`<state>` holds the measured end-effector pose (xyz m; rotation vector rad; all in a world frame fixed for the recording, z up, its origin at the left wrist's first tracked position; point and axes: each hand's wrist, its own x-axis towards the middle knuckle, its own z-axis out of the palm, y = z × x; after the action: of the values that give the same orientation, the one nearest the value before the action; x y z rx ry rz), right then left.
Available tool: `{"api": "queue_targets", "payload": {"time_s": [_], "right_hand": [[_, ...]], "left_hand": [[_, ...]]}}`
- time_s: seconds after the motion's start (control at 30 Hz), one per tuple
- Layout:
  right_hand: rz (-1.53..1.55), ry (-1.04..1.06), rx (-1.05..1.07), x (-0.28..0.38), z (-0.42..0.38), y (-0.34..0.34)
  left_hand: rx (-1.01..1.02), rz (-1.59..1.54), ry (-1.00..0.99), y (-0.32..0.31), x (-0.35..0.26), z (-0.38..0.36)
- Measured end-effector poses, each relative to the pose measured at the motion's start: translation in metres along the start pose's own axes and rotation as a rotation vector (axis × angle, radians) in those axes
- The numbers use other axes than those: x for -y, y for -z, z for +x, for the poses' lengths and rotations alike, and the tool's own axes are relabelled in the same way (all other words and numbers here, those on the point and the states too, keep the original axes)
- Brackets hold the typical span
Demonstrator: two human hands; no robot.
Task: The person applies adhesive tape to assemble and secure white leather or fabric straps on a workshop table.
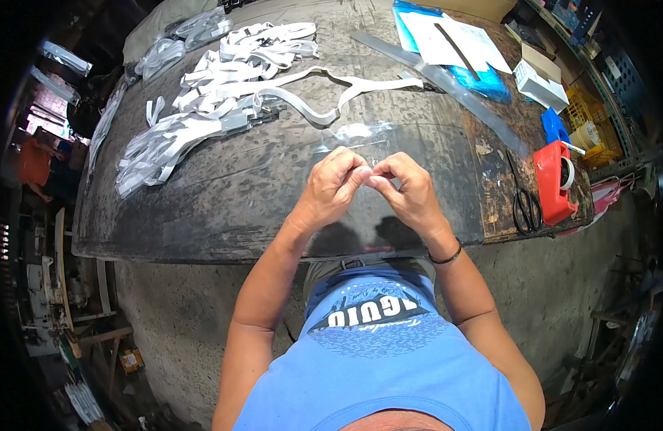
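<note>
Above the table's near edge, my left hand (336, 183) and my right hand (405, 188) meet, thumbs and fingertips pinched together. Between them they grip the near edge of a clear plastic bag (356, 133), whose glossy film shows just beyond the fingers; its outline is hard to make out. Farther off lies a white strap (302, 104) spread in a loop, its single end reaching right. A heap of white straps (256, 54) is at the back left, and a pile of bagged straps (169, 147) lies nearer on the left.
A long metal ruler (446, 86) slants across the table's right part. Black scissors (524, 205) and a red tape dispenser (556, 183) sit near the right edge. White papers (457, 43) and a white box (540, 79) are behind. At far left stands another person (37, 161).
</note>
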<state>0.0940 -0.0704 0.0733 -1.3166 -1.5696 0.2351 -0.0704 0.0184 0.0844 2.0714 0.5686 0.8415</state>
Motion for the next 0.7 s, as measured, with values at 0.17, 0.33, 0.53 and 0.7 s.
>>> {"api": "queue_targets", "payload": {"time_s": [0.17, 0.33, 0.53, 0.7], "right_hand": [[0.055, -0.086, 0.005, 0.001, -0.006, -0.005], [0.042, 0.007, -0.011, -0.002, -0.006, -0.009], [0.045, 0.02, -0.027, -0.002, -0.007, -0.007], [0.062, 0.02, -0.017, 0.001, -0.008, -0.006]], "left_hand": [[-0.028, 0.176, -0.059, -0.003, 0.009, -0.004], [-0.068, 0.09, -0.129, -0.006, 0.006, -0.005], [-0.03, -0.066, -0.053, -0.008, 0.009, -0.006], [0.037, -0.133, -0.023, -0.006, 0.012, -0.008]]}}
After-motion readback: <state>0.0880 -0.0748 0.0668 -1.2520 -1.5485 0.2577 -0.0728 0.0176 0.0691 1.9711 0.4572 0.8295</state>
